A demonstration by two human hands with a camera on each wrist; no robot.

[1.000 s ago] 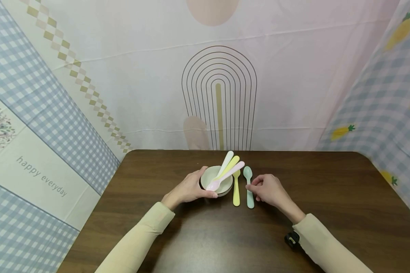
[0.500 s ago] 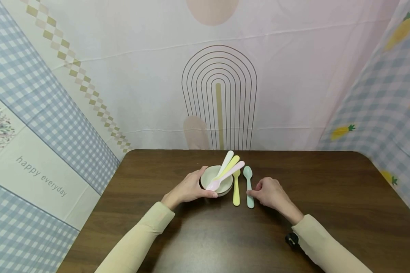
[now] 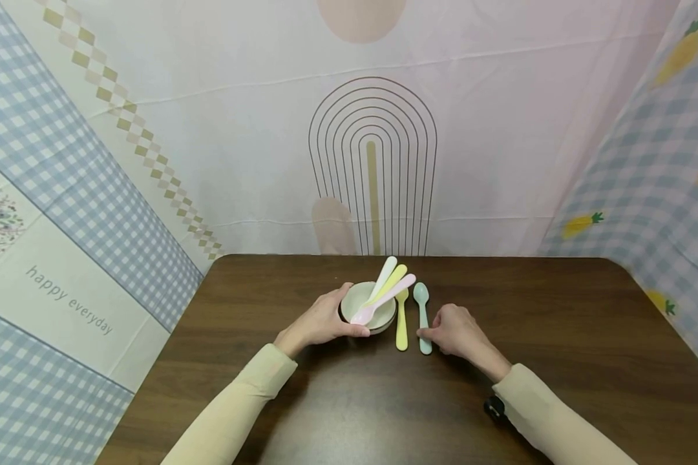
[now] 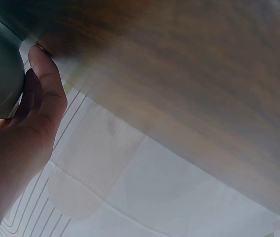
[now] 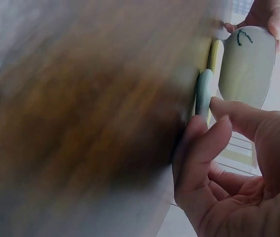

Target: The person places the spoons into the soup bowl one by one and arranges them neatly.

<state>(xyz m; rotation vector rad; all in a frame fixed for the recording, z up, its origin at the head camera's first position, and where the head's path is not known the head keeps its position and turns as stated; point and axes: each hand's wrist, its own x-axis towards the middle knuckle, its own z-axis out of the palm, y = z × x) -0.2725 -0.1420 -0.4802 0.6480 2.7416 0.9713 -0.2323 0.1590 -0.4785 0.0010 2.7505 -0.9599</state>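
Note:
My left hand (image 3: 326, 318) grips the rim and side of a pale bowl (image 3: 353, 298), thumb in front and fingers behind. A pink spoon (image 3: 384, 302), a yellow spoon (image 3: 397, 276) and a white spoon (image 3: 388, 266) lean in the bowl, handles up to the far right. Flat on the table, right of the bowl, lies another yellow spoon (image 3: 402, 326). Beside it is a mint green spoon (image 3: 421, 297), bowl end away from me. My right hand (image 3: 458, 330) pinches its handle near the lower end; in the right wrist view, thumb and fingertips meet its edges.
The dark wooden table (image 3: 337, 413) ends at a far edge close behind the spoons. A patterned cloth (image 3: 256, 155) hangs behind it. A black device (image 3: 494, 408) sits at the right sleeve's cuff.
My right hand has slid a little toward me along the mint green spoon's handle, its fingers drawing closer together. The left hand, the bowl and the other spoons stay where they were.

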